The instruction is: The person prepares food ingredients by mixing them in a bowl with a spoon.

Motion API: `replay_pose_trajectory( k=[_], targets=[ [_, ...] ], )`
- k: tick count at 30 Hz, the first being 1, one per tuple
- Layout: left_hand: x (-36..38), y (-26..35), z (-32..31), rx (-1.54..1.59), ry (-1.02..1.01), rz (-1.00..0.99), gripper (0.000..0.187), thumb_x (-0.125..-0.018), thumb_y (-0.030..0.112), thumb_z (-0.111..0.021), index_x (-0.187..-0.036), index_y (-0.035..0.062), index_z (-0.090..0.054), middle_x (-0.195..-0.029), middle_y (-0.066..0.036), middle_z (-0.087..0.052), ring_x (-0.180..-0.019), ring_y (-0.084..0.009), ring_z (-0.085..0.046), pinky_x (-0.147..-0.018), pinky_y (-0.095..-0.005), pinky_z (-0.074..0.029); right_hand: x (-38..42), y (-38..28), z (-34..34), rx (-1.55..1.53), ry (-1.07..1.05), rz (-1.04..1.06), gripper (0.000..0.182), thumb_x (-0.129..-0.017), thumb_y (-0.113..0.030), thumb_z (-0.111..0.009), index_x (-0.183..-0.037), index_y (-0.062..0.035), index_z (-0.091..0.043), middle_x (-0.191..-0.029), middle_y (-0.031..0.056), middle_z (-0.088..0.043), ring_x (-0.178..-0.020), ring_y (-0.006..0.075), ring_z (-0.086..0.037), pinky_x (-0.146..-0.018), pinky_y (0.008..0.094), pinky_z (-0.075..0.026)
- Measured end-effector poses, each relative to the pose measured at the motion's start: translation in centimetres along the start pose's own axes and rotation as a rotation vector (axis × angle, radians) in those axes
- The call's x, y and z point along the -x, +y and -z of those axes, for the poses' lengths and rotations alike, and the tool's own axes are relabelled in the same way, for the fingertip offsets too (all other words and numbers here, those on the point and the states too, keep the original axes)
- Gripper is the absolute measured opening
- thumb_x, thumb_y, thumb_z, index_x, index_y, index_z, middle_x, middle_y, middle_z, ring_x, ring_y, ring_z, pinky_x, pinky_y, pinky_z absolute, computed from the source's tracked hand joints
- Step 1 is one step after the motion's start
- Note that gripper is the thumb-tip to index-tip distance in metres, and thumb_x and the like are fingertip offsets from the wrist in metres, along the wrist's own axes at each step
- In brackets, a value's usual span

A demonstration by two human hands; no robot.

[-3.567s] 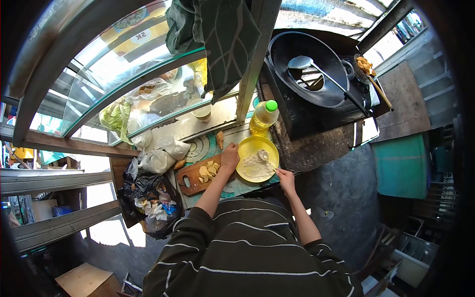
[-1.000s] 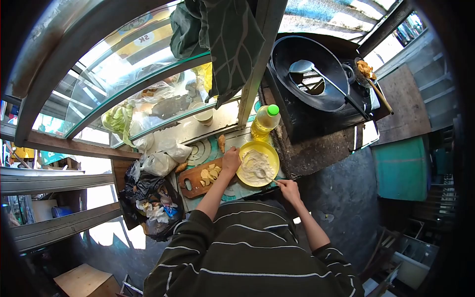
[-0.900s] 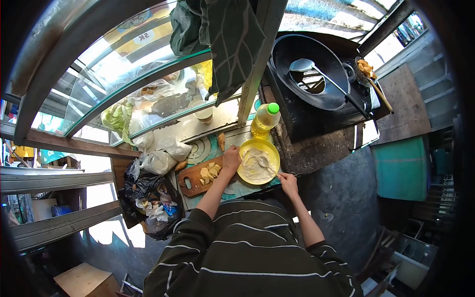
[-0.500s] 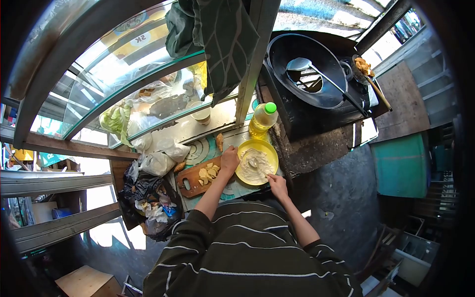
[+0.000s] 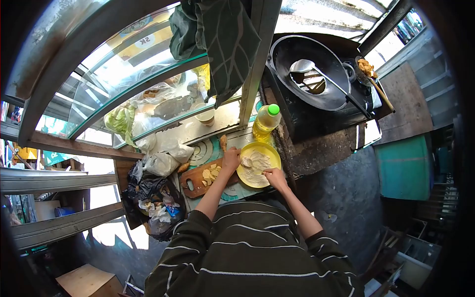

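Note:
A yellow bowl point(image 5: 272, 154) holds a pale, thick batter point(image 5: 260, 161). My left hand point(image 5: 231, 161) is closed on the bowl's left rim. At the bowl's lower right, my right hand point(image 5: 274, 177) is closed round the handle of a spoon point(image 5: 247, 162), whose head lies in the batter towards the left. Just left of my left hand is a brown cutting board point(image 5: 195, 177) with several pale yellow slices point(image 5: 211, 173) on it. An oil bottle point(image 5: 266, 123) with a green cap stands behind the bowl.
A large wok point(image 5: 311, 47) with a ladle point(image 5: 303, 66) sits on the stove at the back right. Fried food point(image 5: 365, 68) lies in a strainer beyond it. Plastic bags point(image 5: 159, 164) are on the left, beside a glass case point(image 5: 133, 94) with lettuce point(image 5: 120, 119).
The spoon's head has moved left through the batter, and my right hand has shifted slightly up and left against the bowl. My left hand stays at the rim.

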State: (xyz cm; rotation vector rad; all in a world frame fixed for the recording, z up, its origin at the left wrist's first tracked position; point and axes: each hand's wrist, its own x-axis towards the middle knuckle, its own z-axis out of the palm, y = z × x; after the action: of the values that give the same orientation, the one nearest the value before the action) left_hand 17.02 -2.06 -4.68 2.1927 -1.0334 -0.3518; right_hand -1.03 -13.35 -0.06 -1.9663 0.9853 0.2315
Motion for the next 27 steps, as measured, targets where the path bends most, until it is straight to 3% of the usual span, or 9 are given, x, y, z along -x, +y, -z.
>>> replay_pose_trajectory(
  k=[3, 6, 9, 11, 16, 19, 23, 25, 27],
  targets=[
    [-0.2, -0.4, -0.2, 0.036, 0.016, 0.006, 0.012, -0.071, 0.007, -0.053, -0.078, 0.0043, -0.062, -0.071, -0.018, -0.054, -0.071, -0.0354, -0.055, -0.063, -0.0426, -0.045, 2.5, -0.2, 2.4, 0.195, -0.025, -0.075, 0.027, -0.077, -0.023, -0.057, -0.096, -0.0074, -0.067, -0.087, 0.0178, -0.065, -0.082, 0.0307, -0.063, -0.076, 0.0343, -0.048],
    [-0.1, -0.5, -0.4, 0.052, 0.018, -0.009, 0.011, -0.071, 0.006, -0.053, -0.077, 0.0036, -0.062, -0.071, -0.018, -0.054, -0.069, -0.0356, -0.055, -0.063, -0.0426, -0.044, 1.9, 0.8, 4.9, 0.138, 0.045, -0.041, 0.026, -0.077, -0.021, -0.057, -0.096, -0.0059, -0.066, -0.086, 0.0209, -0.063, -0.084, 0.0323, -0.062, -0.076, 0.0364, -0.048],
    [-0.2, -0.3, -0.5, 0.074, 0.011, 0.014, 0.011, -0.070, 0.006, -0.053, -0.076, 0.0031, -0.062, -0.070, -0.018, -0.054, -0.069, -0.0357, -0.055, -0.063, -0.0424, -0.044, 0.7, -0.6, 2.1, 0.057, 0.166, -0.083, 0.025, -0.078, -0.020, -0.056, -0.095, -0.0049, -0.066, -0.086, 0.0213, -0.063, -0.083, 0.0330, -0.062, -0.076, 0.0371, -0.048],
    [-0.2, -0.4, -0.3, 0.023, 0.020, -0.036, 0.012, -0.074, 0.008, -0.053, -0.078, 0.0027, -0.062, -0.070, -0.018, -0.055, -0.067, -0.0346, -0.057, -0.062, -0.0413, -0.047, 1.4, -1.0, -0.4, 0.044, 0.196, 0.041, 0.024, -0.079, -0.020, -0.056, -0.094, -0.0056, -0.067, -0.086, 0.0205, -0.062, -0.083, 0.0340, -0.061, -0.076, 0.0381, -0.048],
    [-0.1, -0.3, -0.4, 0.007, 0.015, -0.039, 0.011, -0.074, 0.008, -0.053, -0.079, 0.0030, -0.062, -0.071, -0.017, -0.055, -0.068, -0.0345, -0.057, -0.062, -0.0412, -0.047, 5.2, 0.0, 2.6, 0.248, 0.000, -0.006, 0.023, -0.079, -0.022, -0.055, -0.094, -0.0081, -0.067, -0.084, 0.0177, -0.063, -0.080, 0.0331, -0.062, -0.074, 0.0394, -0.048],
    [0.1, -0.8, -0.4, 0.005, 0.028, -0.028, 0.011, -0.073, 0.008, -0.053, -0.078, 0.0028, -0.062, -0.072, -0.017, -0.055, -0.068, -0.0344, -0.057, -0.062, -0.0412, -0.047, 4.7, 1.0, 4.8, 0.206, 0.165, -0.023, 0.023, -0.080, -0.022, -0.054, -0.093, -0.0077, -0.067, -0.079, 0.0195, -0.063, -0.075, 0.0333, -0.062, -0.069, 0.0399, -0.049],
    [0.1, 0.0, -0.5, 0.025, 0.006, 0.047, 0.012, -0.073, 0.006, -0.053, -0.079, 0.0024, -0.063, -0.074, -0.017, -0.056, -0.069, -0.0344, -0.057, -0.063, -0.0411, -0.048, 2.9, -0.4, 0.7, 0.105, 0.241, 0.032, 0.024, -0.082, -0.023, -0.053, -0.094, -0.0065, -0.066, -0.081, 0.0212, -0.061, -0.078, 0.0356, -0.061, -0.068, 0.0405, -0.048],
    [0.1, 0.0, -0.3, 0.007, 0.005, 0.041, 0.012, -0.073, 0.005, -0.053, -0.080, 0.0025, -0.063, -0.074, -0.017, -0.056, -0.070, -0.0344, -0.058, -0.063, -0.0410, -0.048, 3.8, -0.9, -0.9, 0.076, 0.158, 0.094, 0.024, -0.081, -0.024, -0.051, -0.093, -0.0106, -0.066, -0.084, 0.0212, -0.061, -0.081, 0.0394, -0.058, -0.072, 0.0443, -0.047],
    [0.2, 0.2, -0.4, -0.004, 0.007, 0.036, 0.013, -0.073, 0.005, -0.052, -0.080, 0.0026, -0.063, -0.075, -0.017, -0.057, -0.070, -0.0345, -0.058, -0.063, -0.0409, -0.048, 5.0, -0.3, 0.6, 0.156, 0.032, 0.021, 0.024, -0.081, -0.024, -0.051, -0.093, -0.0112, -0.067, -0.085, 0.0203, -0.061, -0.081, 0.0382, -0.059, -0.073, 0.0435, -0.047]
  ],
)
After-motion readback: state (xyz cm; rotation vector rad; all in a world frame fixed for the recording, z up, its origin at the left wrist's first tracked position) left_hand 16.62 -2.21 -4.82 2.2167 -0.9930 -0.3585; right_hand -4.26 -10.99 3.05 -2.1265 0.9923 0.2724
